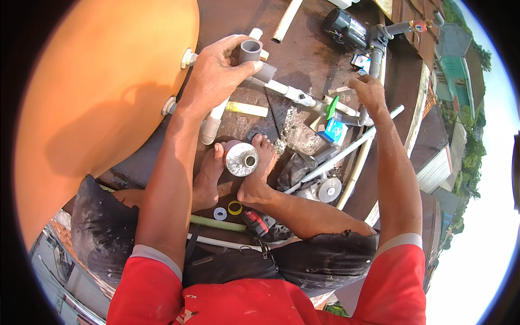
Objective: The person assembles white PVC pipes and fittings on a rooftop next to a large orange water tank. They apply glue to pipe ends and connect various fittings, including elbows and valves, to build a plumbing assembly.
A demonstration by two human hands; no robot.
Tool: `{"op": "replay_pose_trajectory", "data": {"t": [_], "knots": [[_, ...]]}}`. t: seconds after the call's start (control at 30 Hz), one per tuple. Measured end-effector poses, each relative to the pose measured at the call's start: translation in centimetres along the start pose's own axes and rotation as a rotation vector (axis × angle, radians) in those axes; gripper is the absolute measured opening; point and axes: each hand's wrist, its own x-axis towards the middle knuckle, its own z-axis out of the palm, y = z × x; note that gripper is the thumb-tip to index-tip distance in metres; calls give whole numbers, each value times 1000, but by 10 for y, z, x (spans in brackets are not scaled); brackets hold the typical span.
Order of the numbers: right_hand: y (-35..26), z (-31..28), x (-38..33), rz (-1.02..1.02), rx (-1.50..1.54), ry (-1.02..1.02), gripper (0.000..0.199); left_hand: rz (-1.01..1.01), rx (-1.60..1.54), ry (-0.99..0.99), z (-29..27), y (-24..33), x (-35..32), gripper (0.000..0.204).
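My left hand (pixel 219 73) grips a grey plastic pipe fitting (pixel 251 51), a tee-shaped piece, held up beside the big orange water tank (pixel 97 97). My right hand (pixel 370 93) reaches forward and rests on the grey and white pipework (pixel 346 114) next to a green valve handle (pixel 331 106); its fingers curl down onto the pipe. Between my bare feet (pixel 254 173) a silver glue can (pixel 241 158) is clamped upright, lid open.
A dark pump (pixel 346 27) sits at the far edge with pipes joined to it. Loose white pipes (pixel 346 154), a black bag (pixel 295 169), tape rolls (pixel 227 210), a red and black tool (pixel 259 222) lie on the brown rooftop. The roof edge drops off at right.
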Motion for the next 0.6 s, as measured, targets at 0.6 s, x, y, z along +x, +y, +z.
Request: {"op": "replay_pose_trajectory", "data": {"t": [0.6], "knots": [[-27, 24, 58, -194, -358, -287, 50, -48, -5, 11, 14, -14, 16, 37]]}}
